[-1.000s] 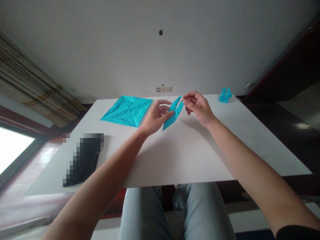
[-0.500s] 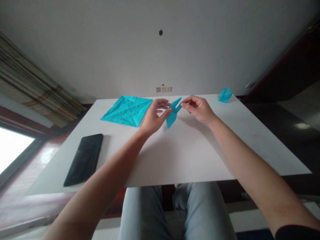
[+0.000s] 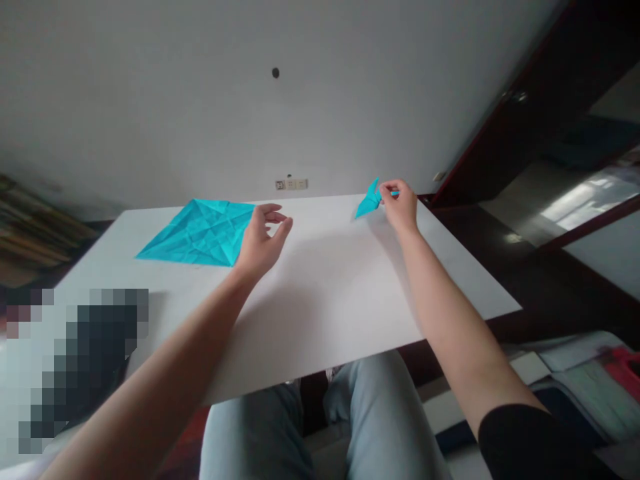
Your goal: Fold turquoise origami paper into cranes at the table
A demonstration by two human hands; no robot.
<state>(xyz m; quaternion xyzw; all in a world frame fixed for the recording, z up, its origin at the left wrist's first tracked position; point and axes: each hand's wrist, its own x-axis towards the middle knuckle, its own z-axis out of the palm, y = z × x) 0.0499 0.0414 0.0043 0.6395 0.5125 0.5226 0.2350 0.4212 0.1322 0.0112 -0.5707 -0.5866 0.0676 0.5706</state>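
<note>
1. The counter (image 3: 330, 313) is a smooth white slab, and its far edge runs just in front of a pale wall (image 3: 200, 100).
2. The right hand (image 3: 399, 205) pinches a folded cyan origami piece (image 3: 369, 201) at that far edge, with the pointed paper sticking out to the left of the fingers.
3. The left hand (image 3: 264, 239) is open and empty, its fingers loosely curved. The hands stand well apart.
4. Just beside the left hand, a creased cyan origami sheet (image 3: 197, 233) lies flat on the counter, set like a diamond.
5. On the near left of the counter sits a dark object (image 3: 85, 360), too pixelated to name.
6. A row of wall sockets (image 3: 291, 185) sits low on the wall, with a small dark spot (image 3: 275, 73) above it.
7. A dark red door frame (image 3: 520, 100) rises at the right. Below it lies a heap of cloth (image 3: 565, 380).
8. Under the counter's near edge are knees in pale blue jeans (image 3: 380, 413).
</note>
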